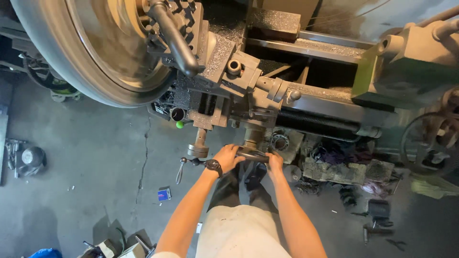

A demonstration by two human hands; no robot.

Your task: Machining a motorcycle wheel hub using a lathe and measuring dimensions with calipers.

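I stand at a big grey lathe and look down on its carriage. My left hand, a dark watch on the wrist, grips the left side of the dark handwheel at the carriage front. My right hand grips the wheel's right side. Above and to the left, a large round workpiece is blurred with spin in the chuck. A black tool post sits close to its face.
The green tailstock stands on the bed at the right, with a spoked wheel below it. A small lever hangs left of my hands. Rags and metal parts litter the cracked concrete floor. A small blue box lies there.
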